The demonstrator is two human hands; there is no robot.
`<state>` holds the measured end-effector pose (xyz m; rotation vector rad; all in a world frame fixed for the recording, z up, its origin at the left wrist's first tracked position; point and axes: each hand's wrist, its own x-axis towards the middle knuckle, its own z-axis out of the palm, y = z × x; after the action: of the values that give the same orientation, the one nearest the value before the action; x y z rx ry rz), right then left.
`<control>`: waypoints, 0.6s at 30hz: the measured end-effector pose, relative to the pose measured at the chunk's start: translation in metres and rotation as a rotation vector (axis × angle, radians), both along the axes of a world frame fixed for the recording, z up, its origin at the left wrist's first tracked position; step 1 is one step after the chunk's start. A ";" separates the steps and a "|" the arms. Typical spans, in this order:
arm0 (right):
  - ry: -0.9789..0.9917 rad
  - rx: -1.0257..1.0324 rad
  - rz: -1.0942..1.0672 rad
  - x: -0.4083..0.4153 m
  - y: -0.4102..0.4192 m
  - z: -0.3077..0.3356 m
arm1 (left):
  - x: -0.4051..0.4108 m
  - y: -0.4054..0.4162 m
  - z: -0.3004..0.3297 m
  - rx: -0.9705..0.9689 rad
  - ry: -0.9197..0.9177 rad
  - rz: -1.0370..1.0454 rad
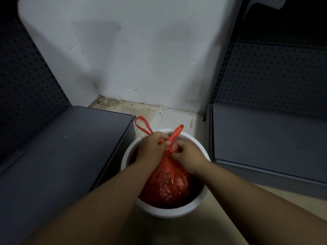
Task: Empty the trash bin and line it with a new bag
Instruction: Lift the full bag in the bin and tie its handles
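Note:
A round white trash bin (175, 212) stands on the floor between two shelf units. Inside it sits a full red plastic bag (168, 183), gathered at its neck above the rim. My left hand (152, 147) is closed on the left handle loop, which sticks out past the fingers toward the far left. My right hand (187, 152) grips the bag's neck and the other handle, whose loop points up and away. Both handles cross between my hands. The bin's interior below the bag is dark and mostly hidden.
A dark grey shelf base (62, 156) presses close on the bin's left, and another shelf base (265, 138) lies to the right, both backed by perforated panels. A white wall (141, 59) rises behind, with stained floor tiles (169, 117) at its foot.

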<state>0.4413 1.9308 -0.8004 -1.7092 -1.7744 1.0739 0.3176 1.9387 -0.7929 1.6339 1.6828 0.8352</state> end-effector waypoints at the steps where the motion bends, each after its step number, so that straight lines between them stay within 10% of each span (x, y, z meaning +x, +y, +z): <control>1: -0.035 0.029 0.020 0.000 0.000 -0.001 | 0.001 -0.001 0.000 -0.001 0.025 0.028; 18: -0.061 0.033 0.044 0.015 0.002 0.007 | -0.013 0.001 0.002 0.149 0.605 -0.493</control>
<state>0.4562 1.9327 -0.7933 -1.7083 -1.8650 1.0148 0.3050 1.9401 -0.7912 2.4416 1.4821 0.2298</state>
